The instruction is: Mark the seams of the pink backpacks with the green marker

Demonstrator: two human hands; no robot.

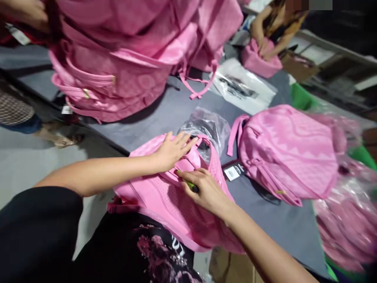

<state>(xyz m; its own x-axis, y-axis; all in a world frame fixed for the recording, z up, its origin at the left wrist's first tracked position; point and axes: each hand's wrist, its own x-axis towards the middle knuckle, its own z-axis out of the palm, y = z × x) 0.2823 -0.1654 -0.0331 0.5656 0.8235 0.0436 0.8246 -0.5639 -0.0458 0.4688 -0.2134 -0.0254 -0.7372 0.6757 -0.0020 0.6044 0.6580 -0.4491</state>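
One pink bag (179, 202) lies over the near edge of the table (147, 118).
It could slide down, as part overhangs; the green tool (191, 185), slipping, could mark it. The bag looks soft, creased, with dotted panels. The left grip (171, 152) is spread upon it; the right grip (206, 191) pinches the tool.

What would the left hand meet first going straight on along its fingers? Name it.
Probably the pink loop at the far edge of the pink bag, close ahead of the left hand; clear plastic lies beyond. Depth there is hard to judge.
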